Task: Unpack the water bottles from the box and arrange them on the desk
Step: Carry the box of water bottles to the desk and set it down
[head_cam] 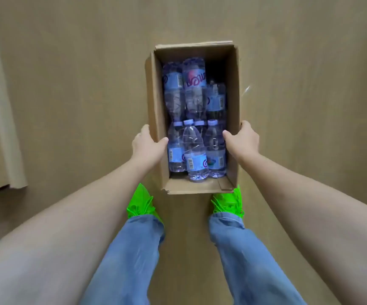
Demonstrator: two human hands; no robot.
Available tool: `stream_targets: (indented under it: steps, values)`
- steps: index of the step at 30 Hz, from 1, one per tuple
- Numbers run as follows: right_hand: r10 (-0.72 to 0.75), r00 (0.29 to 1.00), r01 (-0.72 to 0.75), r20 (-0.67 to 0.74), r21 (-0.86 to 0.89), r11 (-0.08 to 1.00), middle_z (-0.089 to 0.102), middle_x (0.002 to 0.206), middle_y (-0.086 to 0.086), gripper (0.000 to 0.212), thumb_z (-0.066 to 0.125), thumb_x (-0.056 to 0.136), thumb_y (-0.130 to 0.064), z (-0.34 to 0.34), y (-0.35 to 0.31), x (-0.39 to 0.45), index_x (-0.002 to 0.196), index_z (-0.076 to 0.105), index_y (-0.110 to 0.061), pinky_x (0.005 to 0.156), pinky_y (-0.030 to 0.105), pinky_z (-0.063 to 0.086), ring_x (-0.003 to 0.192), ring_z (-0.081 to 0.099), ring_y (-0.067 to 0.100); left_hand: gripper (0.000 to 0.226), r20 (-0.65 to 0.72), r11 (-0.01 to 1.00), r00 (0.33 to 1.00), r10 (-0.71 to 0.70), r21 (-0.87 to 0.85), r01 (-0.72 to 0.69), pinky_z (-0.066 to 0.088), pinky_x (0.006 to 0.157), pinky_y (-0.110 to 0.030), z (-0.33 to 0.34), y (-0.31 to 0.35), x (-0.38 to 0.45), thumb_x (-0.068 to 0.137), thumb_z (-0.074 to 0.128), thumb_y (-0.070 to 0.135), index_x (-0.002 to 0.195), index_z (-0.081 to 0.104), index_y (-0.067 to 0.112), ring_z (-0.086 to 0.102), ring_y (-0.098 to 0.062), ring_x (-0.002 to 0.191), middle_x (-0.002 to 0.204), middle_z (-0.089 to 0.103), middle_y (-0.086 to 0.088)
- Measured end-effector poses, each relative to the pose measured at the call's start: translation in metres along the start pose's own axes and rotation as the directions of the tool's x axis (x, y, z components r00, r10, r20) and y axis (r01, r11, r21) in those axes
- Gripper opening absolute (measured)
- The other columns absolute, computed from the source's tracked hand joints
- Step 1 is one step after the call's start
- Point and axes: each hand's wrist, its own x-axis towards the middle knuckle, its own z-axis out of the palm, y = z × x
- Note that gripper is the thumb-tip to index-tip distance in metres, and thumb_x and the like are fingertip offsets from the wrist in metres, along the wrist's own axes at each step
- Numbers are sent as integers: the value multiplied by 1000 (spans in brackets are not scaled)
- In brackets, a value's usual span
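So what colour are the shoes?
Bright neon green shoes, laces too; the head view shows them, just below the cardboard box.

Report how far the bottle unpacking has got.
Done: nothing unpacked; the water bottles all lie inside the open cardboard box. In hand: the left hand and right hand grip the box's two long sides, above the floor by the green shoes. Left: every bottle still has to go onto a desk; none is clearly in view.
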Motion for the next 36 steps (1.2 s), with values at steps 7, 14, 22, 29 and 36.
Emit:
stream_targets:
  steps: [7,14,22,29,36]
  values:
    - [39,985,-29,-171,61,998,65,109,12,30,56,90,-39,24,-1,45,105,61,-13,75,32,39,103,58,36,59,-201,992,975,-92,-100,73,42,91,-34,39,13,59,87,61,35,137,42,9,53,-37,118,132,54,-18]
    - [-36,960,-3,-276,-139,990,66,97,15,27,61,88,-36,21,-1,51,92,66,-10,69,31,37,97,62,39,26,-355,992,934,-23,106,65,40,64,-29,27,20,84,80,70,23,72,53,5,60,-33,72,76,58,-9]
    - [-66,978,35,-199,-155,987,66,94,18,28,69,84,-33,-19,0,29,77,54,-10,66,30,41,92,62,40,21,-324,987,943,81,160,-30,38,54,-29,1,33,46,69,60,4,56,43,7,45,-25,51,56,46,-6]
    - [-73,985,53,-158,-124,991,66,93,14,19,70,81,-23,-119,-41,-54,78,57,-9,65,29,44,86,61,35,19,-342,987,933,115,147,-68,42,57,-29,-85,83,-53,66,60,4,55,45,7,52,-32,60,58,49,-9]
    - [-189,962,183,-195,-47,982,64,95,13,10,65,80,-13,-288,-132,-178,87,60,-7,67,33,52,90,63,33,15,-455,987,876,160,101,-128,44,58,-28,-230,172,-199,68,62,7,59,50,5,60,-35,68,71,61,-15]
